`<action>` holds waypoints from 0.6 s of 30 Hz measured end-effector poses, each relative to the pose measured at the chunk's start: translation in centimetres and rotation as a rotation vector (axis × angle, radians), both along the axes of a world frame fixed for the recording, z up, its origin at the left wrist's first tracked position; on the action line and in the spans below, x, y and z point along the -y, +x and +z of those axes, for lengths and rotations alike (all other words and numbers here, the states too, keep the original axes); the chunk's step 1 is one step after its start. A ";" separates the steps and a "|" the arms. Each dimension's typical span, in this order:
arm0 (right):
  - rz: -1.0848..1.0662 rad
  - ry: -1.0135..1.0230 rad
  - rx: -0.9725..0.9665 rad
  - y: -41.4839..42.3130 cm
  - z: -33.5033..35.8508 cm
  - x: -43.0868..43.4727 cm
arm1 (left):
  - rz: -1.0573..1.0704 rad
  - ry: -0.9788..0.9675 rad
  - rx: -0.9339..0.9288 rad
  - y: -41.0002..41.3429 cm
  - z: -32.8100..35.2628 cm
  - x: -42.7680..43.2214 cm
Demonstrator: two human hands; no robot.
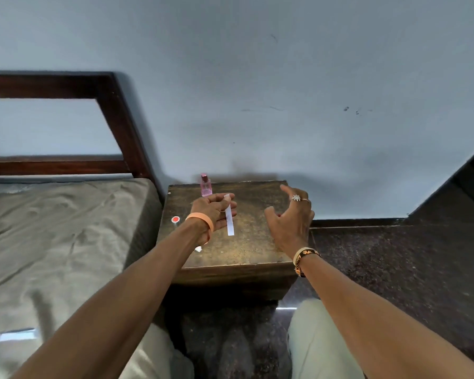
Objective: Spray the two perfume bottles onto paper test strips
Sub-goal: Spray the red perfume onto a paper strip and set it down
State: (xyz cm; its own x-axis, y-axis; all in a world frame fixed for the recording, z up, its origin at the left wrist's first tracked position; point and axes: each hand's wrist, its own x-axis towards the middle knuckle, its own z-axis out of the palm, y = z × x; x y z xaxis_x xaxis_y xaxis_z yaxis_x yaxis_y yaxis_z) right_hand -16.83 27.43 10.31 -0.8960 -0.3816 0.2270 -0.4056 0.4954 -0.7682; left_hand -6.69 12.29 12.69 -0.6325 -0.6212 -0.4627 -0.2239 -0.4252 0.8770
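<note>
Paper test strip (230, 220): white, narrow, pinched at its top end in the left hand (212, 210) and hanging down over the middle of the worktop (255, 242), lower end free. Left grip is narrow, fingers curled round the strip; an orange wristband sits on that wrist. Pink perfume bottle (205, 185) stands upright at the back edge of the worktop, just beyond the left hand, untouched, its top dark pink; whether a cap is on it is too small to tell. Right hand (292, 217) hovers over the right side of the worktop, grip wide, fingers spread and holding nothing, well apart from the bottle. A small red-topped item (175, 220) sits at the left edge; second bottle or loose cap, cannot tell. A white scrap (198, 249) shows beside the left forearm. Bed (52, 228) and dark headboard (115, 110) lie left, pale wall (257, 77) behind. Judgement: strip is ready and spraying not yet begun. Next move calls for the right hand to cross to the bottle, lift it, aim the nozzle at the strip and press.
</note>
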 end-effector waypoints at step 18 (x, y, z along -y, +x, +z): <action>0.558 0.262 0.252 9.7 -3.2 16.4 | 0.496 0.120 0.114 14.1 -5.0 12.9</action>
State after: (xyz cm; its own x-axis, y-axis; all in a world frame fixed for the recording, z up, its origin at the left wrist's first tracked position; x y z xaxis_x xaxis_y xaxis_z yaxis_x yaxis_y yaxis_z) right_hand -7.11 11.05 7.12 -0.5619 -0.8174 -0.1271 -0.4792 0.4468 -0.7555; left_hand 7.44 -0.57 7.70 -0.2169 -0.7720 -0.5975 -0.0614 -0.6000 0.7976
